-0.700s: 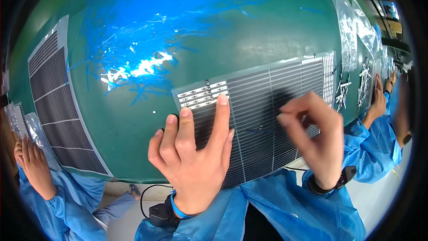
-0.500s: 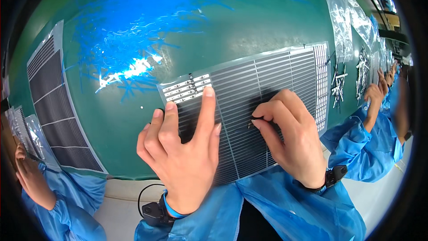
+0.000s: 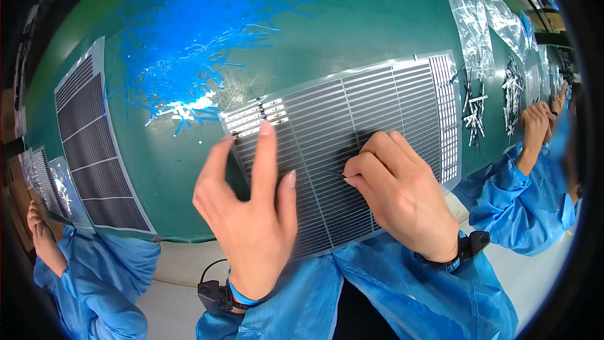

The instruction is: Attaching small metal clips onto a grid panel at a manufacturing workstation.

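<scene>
A dark grey striped sheet (image 3: 371, 107) with a clear border lies in front of me. Short white strips (image 3: 255, 118) with dark marks sit at its upper left corner, crossed by a small black piece (image 3: 262, 108). My left hand (image 3: 248, 208) has its fingers spread, the index fingertip at the lower edge of those strips. Over the sheet's middle, my right hand (image 3: 406, 192) pinches thumb and index together on a small dark piece (image 3: 340, 173), mostly hidden by the fingertips. More white strips (image 3: 448, 119) run down the sheet's right edge.
A heap of thin blue strips (image 3: 182, 44) covers the green table (image 3: 327, 31) at the far left. Another striped sheet (image 3: 94, 145) lies left. Clear plastic bags (image 3: 469, 19) and loose black-and-white pieces (image 3: 475, 110) lie right. Co-workers' hands (image 3: 47, 239) are at both sides.
My left hand's fingers have lifted and spread, the index shifting slightly left along the white strips. My right hand has moved a little left with the small dark piece. The view has shifted slightly.
</scene>
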A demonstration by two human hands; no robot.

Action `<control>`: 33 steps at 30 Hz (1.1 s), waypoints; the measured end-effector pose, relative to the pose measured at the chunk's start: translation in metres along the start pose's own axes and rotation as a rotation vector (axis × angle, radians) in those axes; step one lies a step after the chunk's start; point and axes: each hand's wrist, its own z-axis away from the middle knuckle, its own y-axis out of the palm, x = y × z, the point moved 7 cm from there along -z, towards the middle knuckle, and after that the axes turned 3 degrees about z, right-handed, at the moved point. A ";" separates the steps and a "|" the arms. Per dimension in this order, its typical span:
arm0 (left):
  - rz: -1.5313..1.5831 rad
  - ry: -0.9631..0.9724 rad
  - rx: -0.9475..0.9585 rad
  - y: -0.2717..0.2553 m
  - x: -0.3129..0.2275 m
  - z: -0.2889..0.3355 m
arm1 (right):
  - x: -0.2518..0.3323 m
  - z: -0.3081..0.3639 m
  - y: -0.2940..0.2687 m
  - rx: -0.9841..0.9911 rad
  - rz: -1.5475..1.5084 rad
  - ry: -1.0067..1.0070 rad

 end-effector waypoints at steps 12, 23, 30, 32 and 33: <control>0.442 0.044 -0.246 -0.020 0.015 0.011 | 0.007 0.004 0.002 -0.013 0.147 -0.064; 0.501 0.056 -0.218 -0.012 0.018 0.007 | 0.012 0.009 0.006 0.154 0.171 -0.086; 0.839 -0.041 -0.090 -0.008 0.022 0.008 | 0.015 0.000 -0.007 0.086 -0.061 -0.105; 1.139 -0.168 0.025 0.002 0.019 0.010 | 0.014 -0.001 -0.017 0.060 -0.262 -0.109; 1.313 -0.216 0.129 0.008 0.016 0.012 | 0.013 -0.002 -0.015 0.113 -0.409 -0.085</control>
